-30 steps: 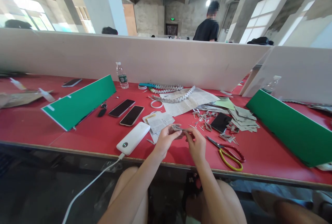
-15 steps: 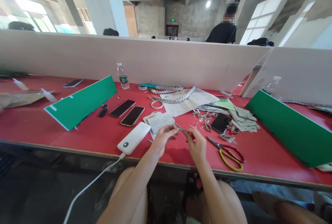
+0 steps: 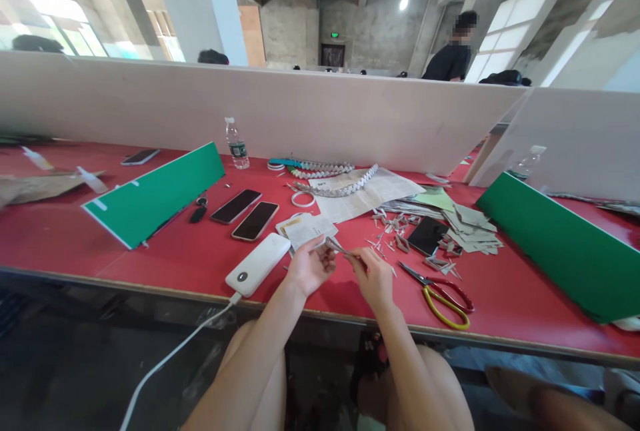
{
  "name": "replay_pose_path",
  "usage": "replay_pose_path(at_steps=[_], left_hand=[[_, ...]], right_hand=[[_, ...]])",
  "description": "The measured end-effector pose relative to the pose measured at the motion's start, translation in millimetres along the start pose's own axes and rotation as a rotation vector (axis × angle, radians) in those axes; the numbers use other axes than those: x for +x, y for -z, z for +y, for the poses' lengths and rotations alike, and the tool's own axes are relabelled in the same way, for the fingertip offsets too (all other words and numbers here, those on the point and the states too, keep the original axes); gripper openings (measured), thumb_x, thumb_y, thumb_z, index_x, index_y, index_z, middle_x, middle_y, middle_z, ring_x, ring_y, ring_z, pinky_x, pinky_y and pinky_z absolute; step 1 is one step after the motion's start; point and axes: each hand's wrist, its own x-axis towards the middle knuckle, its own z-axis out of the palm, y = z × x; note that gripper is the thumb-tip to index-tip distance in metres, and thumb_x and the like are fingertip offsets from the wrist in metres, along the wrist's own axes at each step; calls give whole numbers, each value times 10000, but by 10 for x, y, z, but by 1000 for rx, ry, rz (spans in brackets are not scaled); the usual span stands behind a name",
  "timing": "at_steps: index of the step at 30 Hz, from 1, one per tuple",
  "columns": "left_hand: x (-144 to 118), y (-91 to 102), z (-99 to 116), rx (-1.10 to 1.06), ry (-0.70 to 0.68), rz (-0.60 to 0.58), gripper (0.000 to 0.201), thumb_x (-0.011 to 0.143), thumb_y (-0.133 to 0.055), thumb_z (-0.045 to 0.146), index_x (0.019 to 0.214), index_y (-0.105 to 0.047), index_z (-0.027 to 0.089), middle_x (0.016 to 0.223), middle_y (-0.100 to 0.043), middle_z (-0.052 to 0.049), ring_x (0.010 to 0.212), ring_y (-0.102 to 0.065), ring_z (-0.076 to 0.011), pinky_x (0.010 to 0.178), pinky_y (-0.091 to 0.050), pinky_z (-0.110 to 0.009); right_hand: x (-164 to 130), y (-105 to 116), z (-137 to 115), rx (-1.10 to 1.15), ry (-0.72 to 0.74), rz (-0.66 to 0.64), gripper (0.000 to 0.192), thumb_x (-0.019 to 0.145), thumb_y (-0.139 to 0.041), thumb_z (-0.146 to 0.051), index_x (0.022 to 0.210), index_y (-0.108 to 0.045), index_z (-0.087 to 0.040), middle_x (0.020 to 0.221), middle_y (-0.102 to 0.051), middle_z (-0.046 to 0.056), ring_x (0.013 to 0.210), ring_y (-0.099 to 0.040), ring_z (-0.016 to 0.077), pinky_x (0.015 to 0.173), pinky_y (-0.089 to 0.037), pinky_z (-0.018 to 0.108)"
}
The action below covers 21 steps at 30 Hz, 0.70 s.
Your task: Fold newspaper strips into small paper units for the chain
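Observation:
My right hand [image 3: 373,278] pinches a thin folded paper strip [image 3: 338,246] between thumb and fingers. The strip's far end points left, toward my left hand [image 3: 311,268]. That hand is turned palm up with its fingers loosely curled and apart; whether its thumb touches the strip's tip I cannot tell. Beneath and behind the left hand are printed paper sheets [image 3: 305,228]. Small folded paper pieces [image 3: 400,224] are scattered beyond my right hand. To its right lie scissors [image 3: 445,294] with one red and one yellow handle, blades toward the pieces.
A white power bank [image 3: 259,264] with a cable lies left of my hands, near two phones [image 3: 255,221]. Braided paper chains [image 3: 345,184] rest on newspaper further back. Green boards [image 3: 160,194] flank the place, and a white partition [image 3: 300,111] runs behind. A person [image 3: 450,58] stands beyond it.
My left hand has turned palm up and loosened its fingers from the strip. My right hand has moved slightly left, still holding the strip. The person behind the partition has moved right.

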Motion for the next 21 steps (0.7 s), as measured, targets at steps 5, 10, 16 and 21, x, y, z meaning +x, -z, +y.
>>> replay_pose_path(at_steps=[5, 10, 16, 21], left_hand=[[23, -12, -2, 70, -36, 37, 139, 789, -597, 205, 675, -593, 126, 564, -571, -10, 502, -543, -91, 474, -418, -196], [13, 0, 3, 97, 4, 19, 143, 785, -600, 220, 678, -604, 125, 558, -573, -8, 490, -529, -87, 491, -436, -205], [4, 20, -19, 78, 23, 0, 139, 802, -580, 217, 703, -612, 124, 563, -579, -2, 467, -510, -76, 477, -424, -199], [7, 34, -24, 87, 47, 25, 215, 818, -577, 274, 659, -586, 130, 541, -557, 6, 460, -504, -77, 486, -428, -209]], right_hand=[[8, -12, -6, -8, 13, -23, 205, 892, -466, -318, 844, -632, -208, 736, -632, 22, 648, -569, 132, 585, -384, 215], [5, 22, -15, 12, 3, -16, 191, 887, -474, -303, 826, -622, -198, 713, -615, 13, 618, -550, 123, 581, -391, 210], [-15, 47, -37, 3, 23, -19, 197, 889, -469, -304, 822, -621, -198, 711, -618, 14, 636, -556, 127, 597, -398, 215], [-21, 55, -34, -21, 40, -35, 204, 889, -469, -312, 811, -624, -205, 706, -617, 8, 603, -547, 117, 572, -386, 214]])
